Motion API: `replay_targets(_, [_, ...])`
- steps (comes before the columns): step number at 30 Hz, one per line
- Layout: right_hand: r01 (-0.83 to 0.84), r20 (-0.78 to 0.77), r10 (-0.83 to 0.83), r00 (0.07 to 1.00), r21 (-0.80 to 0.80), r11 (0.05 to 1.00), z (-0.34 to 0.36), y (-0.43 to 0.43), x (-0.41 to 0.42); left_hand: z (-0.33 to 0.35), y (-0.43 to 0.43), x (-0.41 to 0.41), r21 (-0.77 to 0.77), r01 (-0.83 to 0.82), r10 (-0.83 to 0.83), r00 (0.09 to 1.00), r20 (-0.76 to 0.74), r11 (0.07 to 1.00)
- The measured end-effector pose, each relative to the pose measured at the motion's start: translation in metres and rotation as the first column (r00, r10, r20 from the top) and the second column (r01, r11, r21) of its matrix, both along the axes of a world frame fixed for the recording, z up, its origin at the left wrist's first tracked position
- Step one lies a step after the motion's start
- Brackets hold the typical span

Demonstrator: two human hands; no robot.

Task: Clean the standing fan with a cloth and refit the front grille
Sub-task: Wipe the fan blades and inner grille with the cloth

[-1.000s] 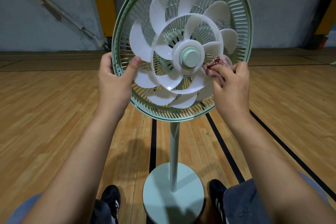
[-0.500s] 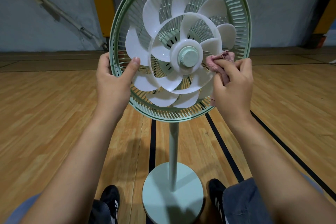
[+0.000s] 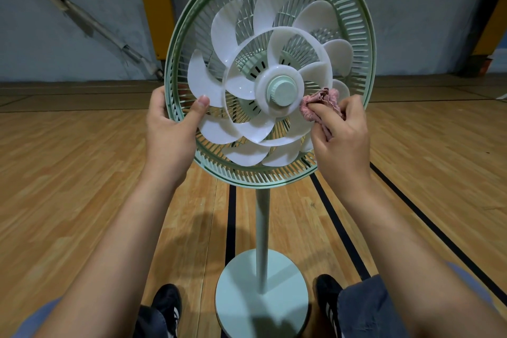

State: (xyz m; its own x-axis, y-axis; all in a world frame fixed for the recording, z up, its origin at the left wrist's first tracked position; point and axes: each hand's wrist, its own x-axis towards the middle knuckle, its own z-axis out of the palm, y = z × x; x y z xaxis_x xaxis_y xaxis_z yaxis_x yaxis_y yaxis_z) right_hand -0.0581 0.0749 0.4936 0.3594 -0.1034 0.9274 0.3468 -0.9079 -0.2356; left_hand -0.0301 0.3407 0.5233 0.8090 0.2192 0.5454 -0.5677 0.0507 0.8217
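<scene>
The cloth (image 3: 319,105) has slid inward over the last second, off the outer blade tips and right up against the white hub ring, so I read this as the wipe working from the edge toward the centre. The blade wheel (image 3: 263,96) has also turned a little between pictures, which suits going round blade by blade. My right hand (image 3: 340,143) pinches the bunched pink cloth between thumb and fingers and presses it beside the pale green hub cap (image 3: 282,90). My left hand (image 3: 171,129) grips the left rim of the rear grille (image 3: 354,44), fingers curled behind it, thumb lying across the front onto a blade tip, which I judge is steadying the wheel.

The fan stands straight ahead on the wooden floor (image 3: 68,173), its round base (image 3: 262,293) between my shoes. The front grille is off and I cannot see it anywhere, so the refit is not yet done. The blades look translucent white, with a ring joining them partway out. I cannot tell dust from glare on them.
</scene>
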Motion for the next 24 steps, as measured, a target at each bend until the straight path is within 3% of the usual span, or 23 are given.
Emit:
replay_targets(10, [0.036,0.039,-0.033,0.999,-0.080,0.996,-0.010,-0.001,0.003,0.000,0.000,0.001,-0.009,0.005,-0.005,1.000,0.014,1.000])
replay_targets(18, [-0.120,-0.204,0.110,0.973,-0.037,0.992,-0.020,0.012,-0.004,0.000,0.000,0.001,-0.014,-0.005,0.006,1.000,0.013,1.000])
replay_targets(24, [-0.111,-0.418,0.113,0.901,0.029,0.993,-0.014,0.030,-0.009,-0.001,-0.007,-0.002,0.006,-0.043,0.043,0.999,0.028,0.999])
